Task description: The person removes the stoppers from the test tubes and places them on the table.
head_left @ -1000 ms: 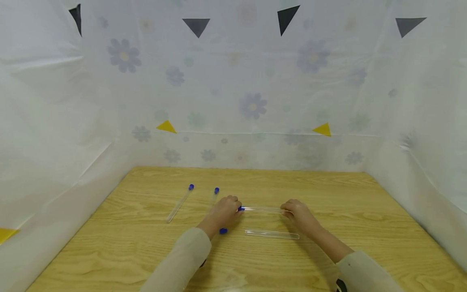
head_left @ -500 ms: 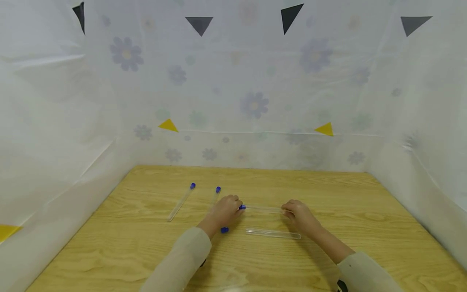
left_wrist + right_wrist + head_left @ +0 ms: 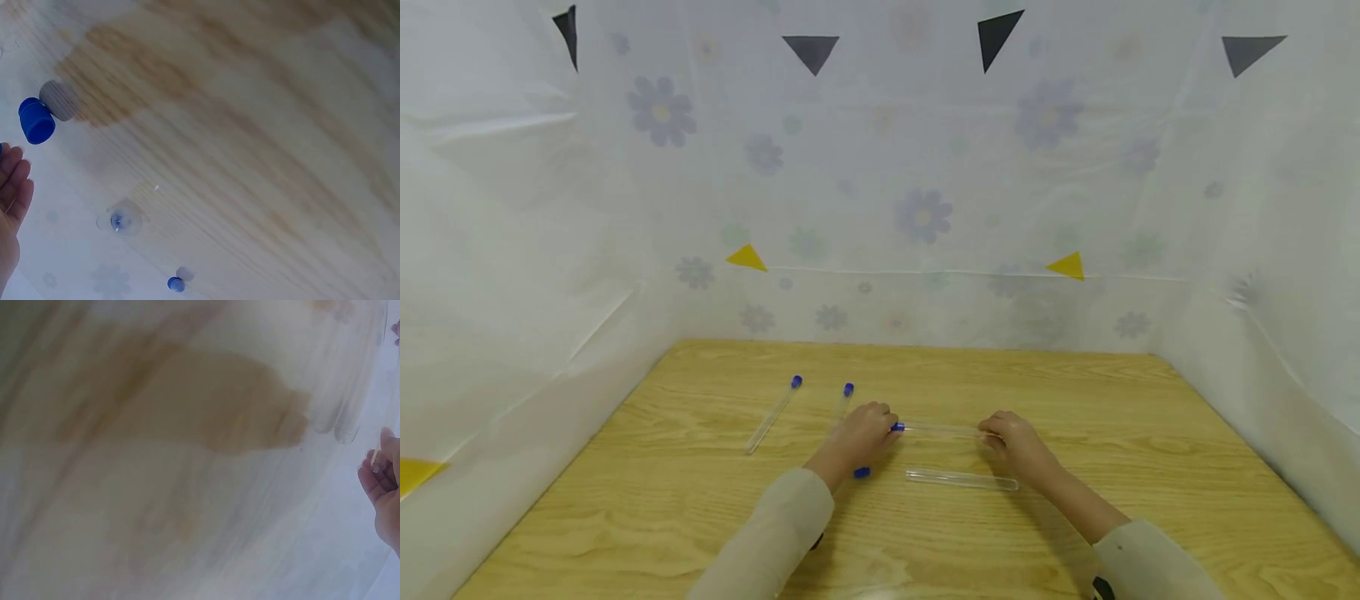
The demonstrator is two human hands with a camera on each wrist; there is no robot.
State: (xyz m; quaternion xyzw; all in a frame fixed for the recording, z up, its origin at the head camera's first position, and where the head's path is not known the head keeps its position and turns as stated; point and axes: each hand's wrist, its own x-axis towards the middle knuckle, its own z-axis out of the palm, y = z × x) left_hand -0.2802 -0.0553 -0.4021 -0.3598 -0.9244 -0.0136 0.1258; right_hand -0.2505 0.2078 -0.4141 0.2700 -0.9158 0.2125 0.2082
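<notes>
A clear test tube (image 3: 940, 430) spans level between the two hands, its blue cap (image 3: 897, 427) at the left end. The left hand (image 3: 863, 433) pinches the capped end. At the tube's other end, the right hand (image 3: 1011, 437) grips the glass between thumb and fingers; in the right wrist view the rounded tip shows among the fingers (image 3: 372, 481). Nearer the person, an uncapped test tube (image 3: 961, 480) lies on the table. A loose blue cap (image 3: 862, 472) sits below the left hand, its hollow end showing in the left wrist view.
On the left of the wood-grain table (image 3: 625, 517) lies a capped test tube (image 3: 772, 417). Another blue-capped tube (image 3: 844, 403) lies behind the left hand, partly hidden by it. White flowered sheeting (image 3: 880, 167) closes off the back and both sides.
The head view has shifted slightly. Both hands keep hold of the tube in nearly the same place, and the things on the table have not moved.
</notes>
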